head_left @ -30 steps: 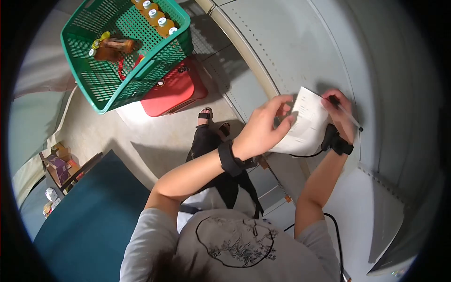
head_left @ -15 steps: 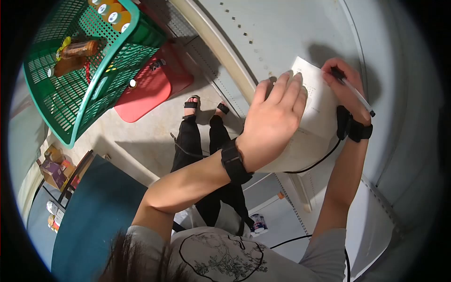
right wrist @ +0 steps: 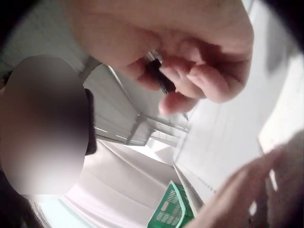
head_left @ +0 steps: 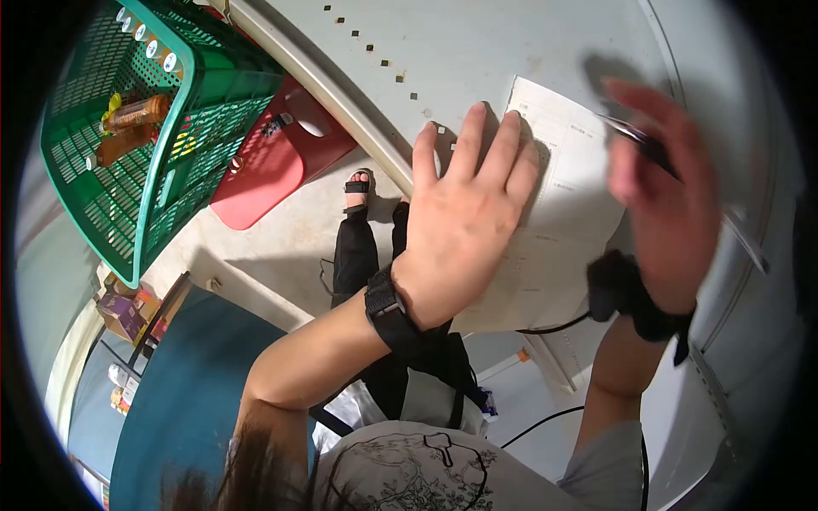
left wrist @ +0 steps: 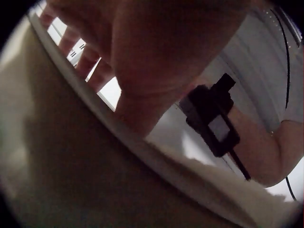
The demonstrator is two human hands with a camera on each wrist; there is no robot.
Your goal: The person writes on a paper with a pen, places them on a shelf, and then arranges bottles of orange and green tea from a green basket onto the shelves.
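head view: a printed paper (head_left: 567,166) lies on the grey shelf (head_left: 486,43), its long axis running roughly from one o'clock to seven. the left hand (head_left: 464,209) is the nearer one, fingers straight and apart over its nine o'clock edge. the right hand (head_left: 669,187) has its grip clamped on a pen (head_left: 654,156), and the paper lies at nine o'clock from that grip. the pen's axis runs ten to four, tip toward ten, by the paper's one o'clock corner; whether it touches, i cannot tell. a green basket (head_left: 226,72) with bottles (head_left: 136,115) sits out at ten.

left wrist view: the left hand fills twelve o'clock, its fingers apart at ten, slivers of white paper showing between them.

right wrist view: fingers curl round the pen near twelve, tip aimed at five; the left hand blurs at four.
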